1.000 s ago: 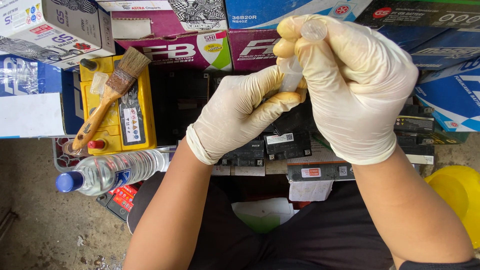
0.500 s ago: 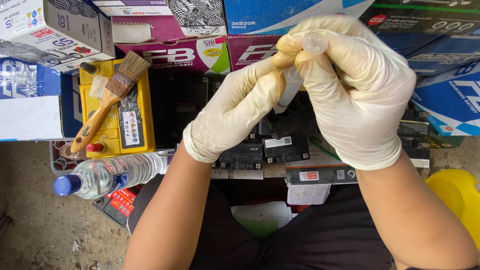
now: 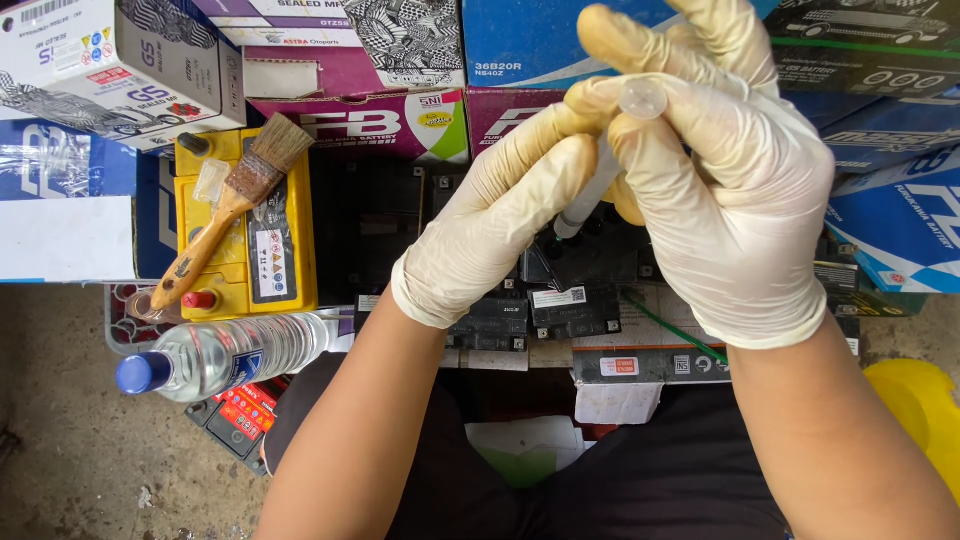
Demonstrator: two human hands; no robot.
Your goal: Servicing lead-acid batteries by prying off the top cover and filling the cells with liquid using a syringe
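The syringe (image 3: 600, 185), a clear plastic one, sits slanted between both gloved hands, its flat plunger top up near the fingertips and its dark tip pointing down toward the black batteries (image 3: 560, 290) just below. The right hand (image 3: 735, 200) wraps its grip closed around the upper barrel, with the plunger end showing between its fingers, while the left hand (image 3: 500, 215) closes on the lower barrel from the side, thumb and fingers pinching it. To do this well, I judge that the left hand should steady the barrel low and keep the tip over 1 battery opening, while the right hand works the plunger slowly, so that nothing drips on the casings; whether any liquid is in the barrel I cannot tell. Left of the hands a yellow battery (image 3: 245, 235) carries a paintbrush (image 3: 225, 215) with a wooden handle, laid diagonally across its top. In front of it a clear water bottle (image 3: 225, 352) with a blue cap lies on its side. Printed cardboard boxes (image 3: 350, 60) are stacked along the far side, and a yellow container (image 3: 920, 420) shows at the right edge.
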